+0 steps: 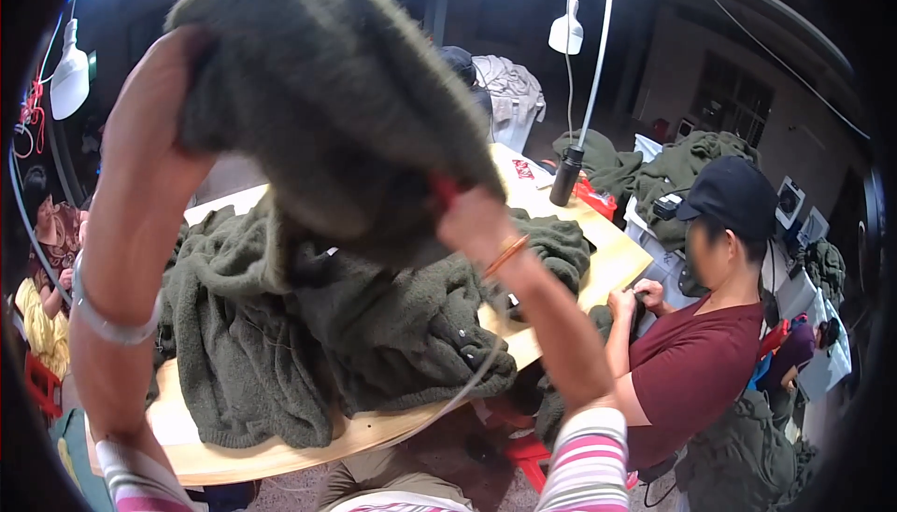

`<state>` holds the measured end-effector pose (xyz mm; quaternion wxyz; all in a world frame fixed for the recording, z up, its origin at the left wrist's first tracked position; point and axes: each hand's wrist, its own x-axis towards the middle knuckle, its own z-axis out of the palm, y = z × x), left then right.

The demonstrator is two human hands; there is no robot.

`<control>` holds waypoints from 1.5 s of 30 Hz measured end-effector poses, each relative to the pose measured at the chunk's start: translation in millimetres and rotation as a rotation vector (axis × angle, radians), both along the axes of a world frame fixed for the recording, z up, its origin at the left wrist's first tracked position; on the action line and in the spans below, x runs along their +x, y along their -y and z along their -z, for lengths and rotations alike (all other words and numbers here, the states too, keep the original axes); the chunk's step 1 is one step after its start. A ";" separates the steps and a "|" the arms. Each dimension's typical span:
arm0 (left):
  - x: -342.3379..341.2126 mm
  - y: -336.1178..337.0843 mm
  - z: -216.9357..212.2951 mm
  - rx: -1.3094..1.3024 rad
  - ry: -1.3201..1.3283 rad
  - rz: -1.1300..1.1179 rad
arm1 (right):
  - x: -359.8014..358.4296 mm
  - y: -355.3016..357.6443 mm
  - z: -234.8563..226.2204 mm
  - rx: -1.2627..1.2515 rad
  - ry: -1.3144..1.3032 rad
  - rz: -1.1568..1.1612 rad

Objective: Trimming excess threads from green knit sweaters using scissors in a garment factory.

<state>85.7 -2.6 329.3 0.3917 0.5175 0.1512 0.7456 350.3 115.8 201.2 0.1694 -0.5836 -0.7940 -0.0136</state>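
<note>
A dark green fuzzy knit garment is held up in front of me above the table, blurred by motion. My left hand grips its left side, with the fingers mostly hidden by the cloth. At the garment's lower right edge is my right hand, closed, with a small red item showing at its fingers. What kind of item that is, I cannot make out. Below, several more dark green knit garments lie heaped on the pale wooden table, some hanging toward its near edge.
To my right a person in a maroon shirt and dark cap handles dark green cloth at the table's edge. A black cylinder with a pole stands at the far right. Beyond are bins heaped with garments. Lamps hang overhead.
</note>
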 end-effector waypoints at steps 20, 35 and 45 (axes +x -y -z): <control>45.1 -183.4 258.4 -0.331 -1.662 -0.451 | 208.3 -94.1 135.5 -0.337 -0.067 0.465; 116.3 -222.6 197.5 -0.249 -0.757 -0.124 | 55.0 108.7 94.1 -0.316 -0.105 -0.094; 120.5 -213.9 187.1 0.401 -1.165 -0.187 | 239.5 -129.5 124.1 0.014 -0.116 0.610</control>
